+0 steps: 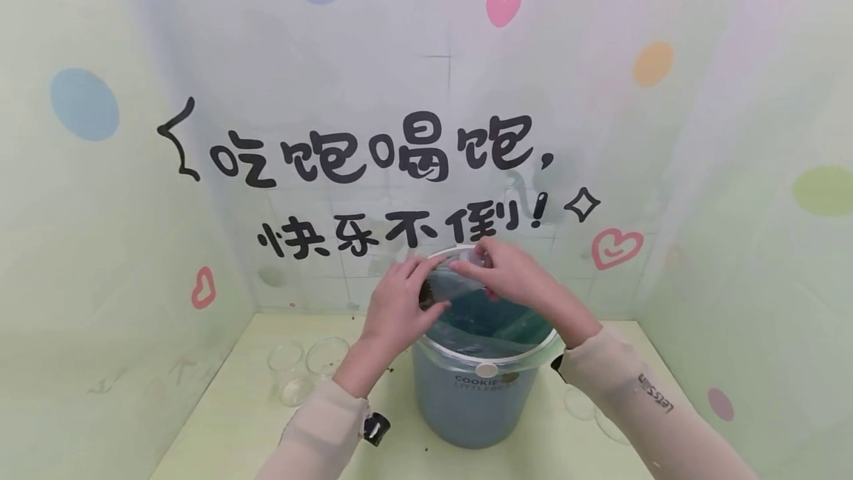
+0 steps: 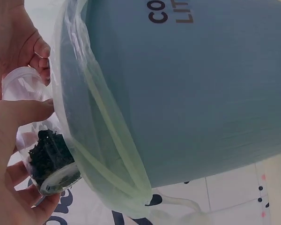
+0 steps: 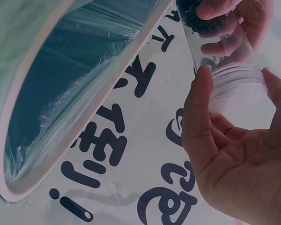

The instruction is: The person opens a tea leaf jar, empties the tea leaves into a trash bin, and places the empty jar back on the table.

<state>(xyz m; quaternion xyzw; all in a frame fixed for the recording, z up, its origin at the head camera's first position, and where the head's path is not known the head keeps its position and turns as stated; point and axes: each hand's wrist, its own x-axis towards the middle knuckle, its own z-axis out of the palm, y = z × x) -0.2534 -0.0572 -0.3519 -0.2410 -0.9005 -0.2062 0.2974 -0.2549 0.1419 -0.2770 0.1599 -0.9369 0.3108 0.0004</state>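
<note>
Over the bucket's mouth, a clear jar [image 1: 456,286] lies tilted between both hands. Dark, dry shredded leaves [image 2: 51,157] are gathered at its bottom end. My left hand [image 1: 400,298] grips the jar's body, fingers and thumb curled around it. At the other end, my right hand [image 1: 516,272] holds the translucent lid [image 3: 236,84] between thumb and fingers; the lid appears to be on the jar. Below stands a blue-grey bucket [image 1: 473,410] with a white rim, lined with a thin greenish plastic bag [image 3: 61,136]. The bucket's bottom is hidden.
Several clear glass cups [image 1: 326,354] stand on the pale table [image 1: 223,406] left of the bucket. Partly behind the right forearm are round clear containers [image 1: 611,427]. A printed curtain [image 1: 373,80] encloses the back and sides.
</note>
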